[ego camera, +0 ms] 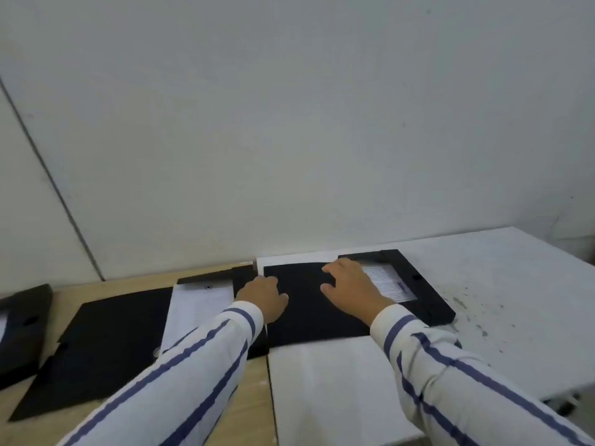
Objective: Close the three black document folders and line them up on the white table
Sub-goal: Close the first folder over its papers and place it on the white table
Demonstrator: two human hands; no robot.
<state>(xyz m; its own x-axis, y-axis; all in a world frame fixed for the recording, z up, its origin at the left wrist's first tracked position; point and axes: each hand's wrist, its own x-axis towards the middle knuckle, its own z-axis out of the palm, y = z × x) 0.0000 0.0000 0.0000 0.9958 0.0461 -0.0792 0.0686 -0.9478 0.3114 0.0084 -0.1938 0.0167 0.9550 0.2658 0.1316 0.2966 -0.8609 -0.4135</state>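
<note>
One open black folder lies on the white table (331,387): its flat cover (302,320) is at the left and its tray half (431,297) at the right, holding a printed sheet (391,281). My left hand (264,296) curls over the cover's left edge. My right hand (351,286) rests flat, fingers spread, where cover and tray meet. A second black folder (106,346) lies open on the wooden table with a white sheet (199,307) in it. Only part of a third black folder (22,326) shows at the far left edge.
The wooden table (251,400) butts against the white table's left side. A pale wall (289,123) stands right behind both tables. The white table's right part (502,300) is speckled with dark spots. Both striped sleeves cross the near edge.
</note>
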